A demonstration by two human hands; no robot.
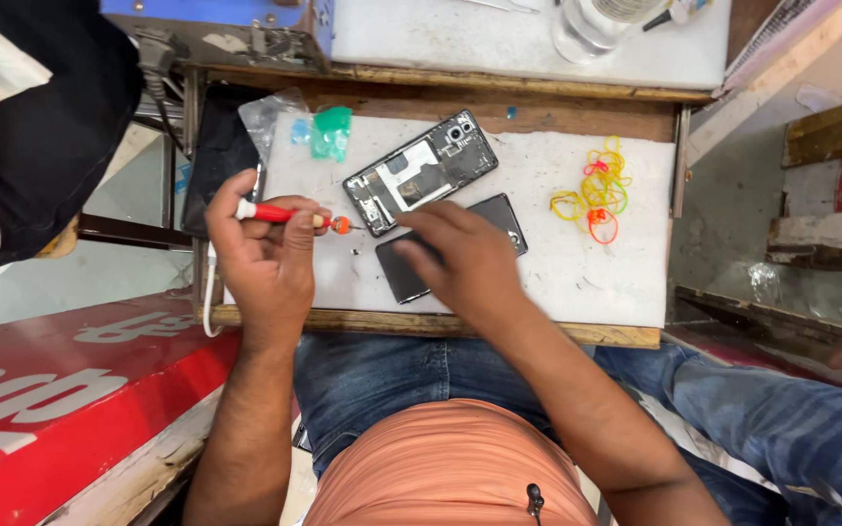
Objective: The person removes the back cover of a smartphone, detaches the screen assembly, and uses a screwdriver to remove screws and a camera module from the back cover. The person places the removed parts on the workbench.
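Here the left hand has its grip closed round a red screwdriver, tip toward the opened phone; below that phone, the right hand lies flat, fingers loose, steadying the dark back cover.

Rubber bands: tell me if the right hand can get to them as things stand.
Probably yes. The right hand rests on the dark back cover, and the rubber bands lie on the same white board, with only bare board between.

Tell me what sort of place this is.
Probably a small phone repair stall. An opened phone lies on a worn white worktop, its dark back cover under the right hand, and the left hand holds a red screwdriver.
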